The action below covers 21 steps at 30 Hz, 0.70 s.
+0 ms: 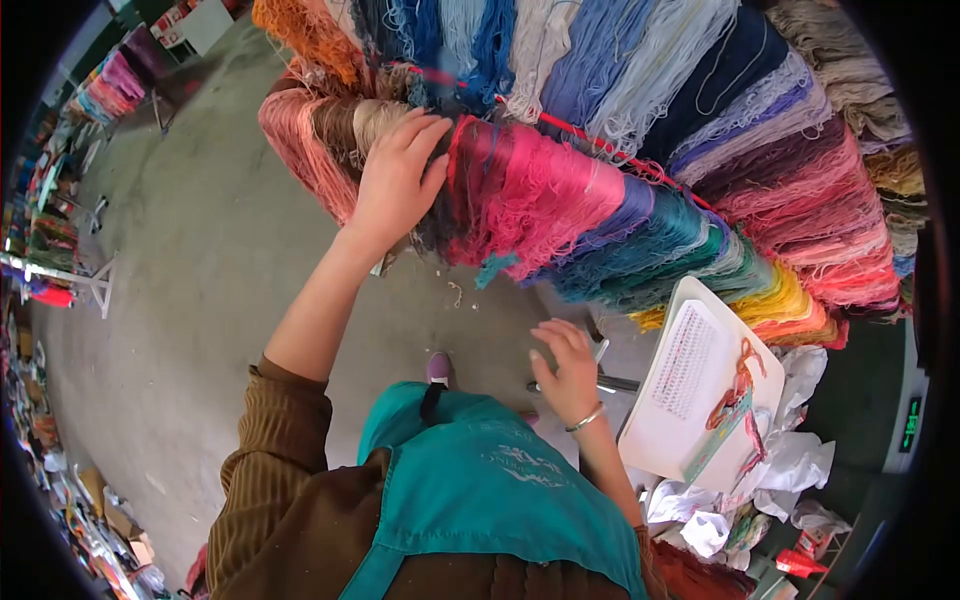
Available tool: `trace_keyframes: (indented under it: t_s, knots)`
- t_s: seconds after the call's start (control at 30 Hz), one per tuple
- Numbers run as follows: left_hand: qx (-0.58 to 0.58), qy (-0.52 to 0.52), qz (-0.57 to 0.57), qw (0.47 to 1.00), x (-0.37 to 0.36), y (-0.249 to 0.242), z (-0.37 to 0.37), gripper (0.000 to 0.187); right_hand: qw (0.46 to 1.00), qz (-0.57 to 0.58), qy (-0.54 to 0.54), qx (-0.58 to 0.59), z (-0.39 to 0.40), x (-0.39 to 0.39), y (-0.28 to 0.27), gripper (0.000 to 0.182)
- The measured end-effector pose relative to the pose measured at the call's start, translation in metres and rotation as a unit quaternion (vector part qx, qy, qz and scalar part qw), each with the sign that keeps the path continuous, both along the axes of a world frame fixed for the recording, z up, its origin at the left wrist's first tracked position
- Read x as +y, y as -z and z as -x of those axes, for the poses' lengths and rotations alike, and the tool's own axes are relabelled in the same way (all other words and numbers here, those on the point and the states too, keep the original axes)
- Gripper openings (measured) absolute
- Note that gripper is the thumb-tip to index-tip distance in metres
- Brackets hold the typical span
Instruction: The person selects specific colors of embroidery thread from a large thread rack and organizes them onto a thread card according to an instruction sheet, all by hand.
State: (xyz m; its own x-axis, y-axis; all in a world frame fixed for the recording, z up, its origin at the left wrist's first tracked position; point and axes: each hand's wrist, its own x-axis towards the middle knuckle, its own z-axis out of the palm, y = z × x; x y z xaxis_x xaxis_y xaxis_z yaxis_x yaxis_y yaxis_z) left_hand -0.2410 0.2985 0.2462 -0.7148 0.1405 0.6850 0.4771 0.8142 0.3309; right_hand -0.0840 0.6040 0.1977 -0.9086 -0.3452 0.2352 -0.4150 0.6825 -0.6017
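Observation:
Hanks of yarn hang in rows across the top and right. My left hand [398, 185] reaches up to the front row, its fingers apart over beige yarn [375, 125] and dark yarn [437, 205]. Just right of it hang pink hanks [540, 195], followed by teal ones [640, 250] and yellow ones [785, 300]. Lower down, my right hand [567, 372] hovers below the teal hanks with its fingers spread, a bracelet at the wrist, touching no yarn. To its right lies a white board [650, 430] with a printed sheet [688, 360] and some orange-red thread [735, 385].
White plastic bags [795, 460] lie beside and below the board. A red rod [570, 128] runs between the yarn rows. Grey floor [200, 280] stretches to the left, with a white metal stand [100, 285] and piled goods along the far left edge.

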Motion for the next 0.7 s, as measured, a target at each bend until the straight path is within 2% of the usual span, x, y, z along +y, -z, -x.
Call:
trace_keyframes:
  t_s: [0.13, 0.23, 0.33, 0.43, 0.7]
  knots:
    - [0.001, 0.031, 0.049, 0.998, -0.005, -0.007, 0.027, 0.04, 1.0, -0.009, -0.01, -0.025, -0.007, -0.021, 0.009, 0.03]
    - [0.002, 0.016, 0.095, 0.995, -0.01, 0.001, 0.045, 0.038, 0.998, -0.02, -0.009, -0.052, -0.013, -0.025, 0.013, 0.029]
    - [-0.056, 0.047, 0.096, 0.993, -0.016, 0.012, 0.054, 0.037, 0.996, -0.029, 0.008, -0.079, -0.021, -0.024, 0.025, 0.027]
    - [-0.009, 0.059, 0.058, 0.997, -0.017, 0.015, 0.057, 0.034, 0.992, -0.033, 0.024, -0.121, -0.029, -0.028, 0.038, 0.027]
    - [-0.042, 0.098, 0.036, 0.994, -0.028, 0.005, 0.058, 0.039, 0.986, -0.033, -0.011, -0.161, -0.035, -0.039, 0.06, 0.029]
